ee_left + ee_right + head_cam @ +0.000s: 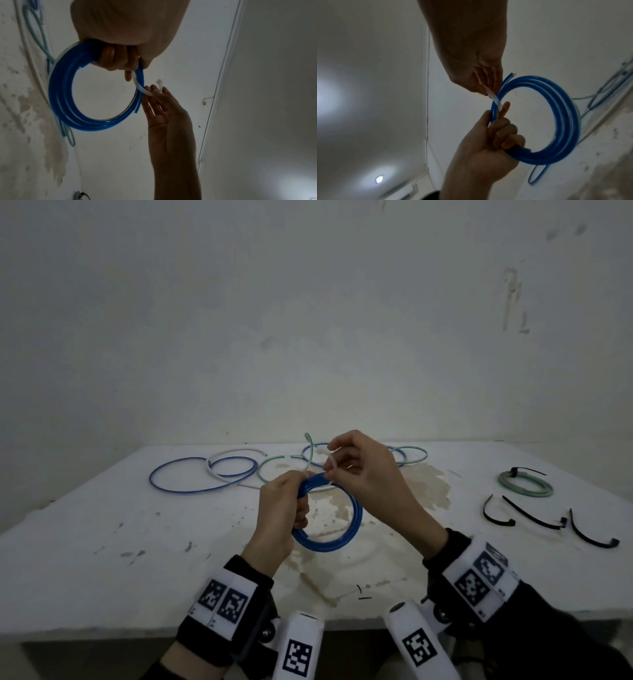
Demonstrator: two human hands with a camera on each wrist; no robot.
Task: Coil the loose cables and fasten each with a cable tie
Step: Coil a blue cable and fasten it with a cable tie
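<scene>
A blue cable coil [346,529] [68,102] [563,121] hangs above the table, gripped in my left hand [284,508] [118,59] [498,136] with the fingers curled round its left side. A white cable tie [330,462] [140,86] [495,100] runs from the coil's top, beside my left forefinger, up into my right hand [356,463] [157,94] [486,82], which pinches it. Its head sticks out above the right fingertips.
Loose blue, white and green cables [219,472] lie looped at the back of the white table [102,542]. At the right sit a tied green coil [525,484] and three black cable ties [534,513]. The table's front edge runs near my wrists.
</scene>
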